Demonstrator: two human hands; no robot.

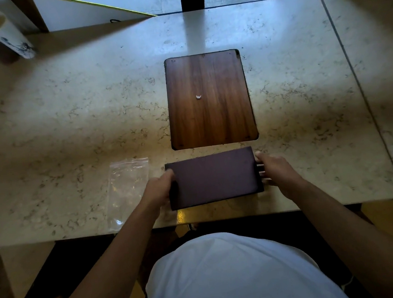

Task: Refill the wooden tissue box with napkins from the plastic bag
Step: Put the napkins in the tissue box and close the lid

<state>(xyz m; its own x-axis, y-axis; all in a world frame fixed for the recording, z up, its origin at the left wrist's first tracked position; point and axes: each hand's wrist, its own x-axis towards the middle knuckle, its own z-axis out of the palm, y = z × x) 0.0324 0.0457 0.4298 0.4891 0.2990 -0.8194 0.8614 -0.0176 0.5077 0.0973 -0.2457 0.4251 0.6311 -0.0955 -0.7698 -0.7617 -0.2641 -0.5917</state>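
A dark rectangular box [213, 177] lies flat near the table's front edge, its plain dark face up. My left hand [158, 191] grips its left end and my right hand [274, 170] grips its right end. Beyond it lies a flat wooden panel [210, 99] with rounded corners and a small white crescent mark at its middle. A clear plastic bag [126, 189] lies flat just left of my left hand and looks empty. No napkins are visible.
The marble table [67, 113] has a seam at the right [357, 80]. A white patterned cup [9, 37] stands at the far left corner. A window frame and a white board run along the back edge.
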